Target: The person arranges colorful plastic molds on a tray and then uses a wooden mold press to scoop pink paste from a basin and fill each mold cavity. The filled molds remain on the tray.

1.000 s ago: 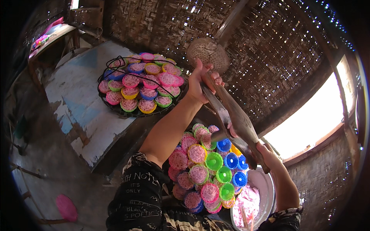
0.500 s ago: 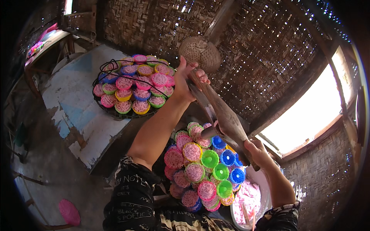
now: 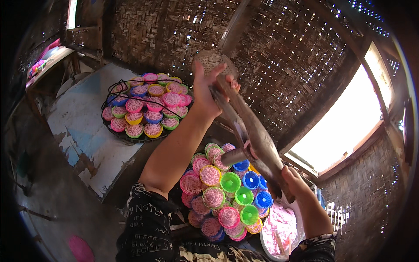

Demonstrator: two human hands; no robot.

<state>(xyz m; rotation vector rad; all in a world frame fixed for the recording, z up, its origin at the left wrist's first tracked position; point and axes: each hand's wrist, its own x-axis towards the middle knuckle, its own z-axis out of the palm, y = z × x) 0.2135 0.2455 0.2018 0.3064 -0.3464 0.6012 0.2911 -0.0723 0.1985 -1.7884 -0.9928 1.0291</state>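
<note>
A wooden hand press [image 3: 262, 146], made of two long bars with a short cylinder [image 3: 234, 156] sticking out of the side, slants over a pile of cups. My left hand [image 3: 207, 89] holds its far upper end, fingers curled round the bars. Around the near lower end, my right hand [image 3: 297, 180] is closed. Under the cylinder stand small coloured plastic cups, many heaped with pink noodle-like strands [image 3: 211, 175]. Green cups [image 3: 230, 182] and blue cups [image 3: 251, 179] on the pile's right show no strands.
A round tray of strand-filled cups [image 3: 153, 104] rests on a worn, peeling board [image 3: 74, 113] at the left. A tub of pink dough [image 3: 281, 225] stands near my right forearm. A woven wall [image 3: 157, 39] rises behind, with a bright window [image 3: 345, 118] at the right.
The view has shifted a little. The lower ends of the press's bars now show slightly more apart, and the cylinder has turned a bit. Both hands keep their hold.
</note>
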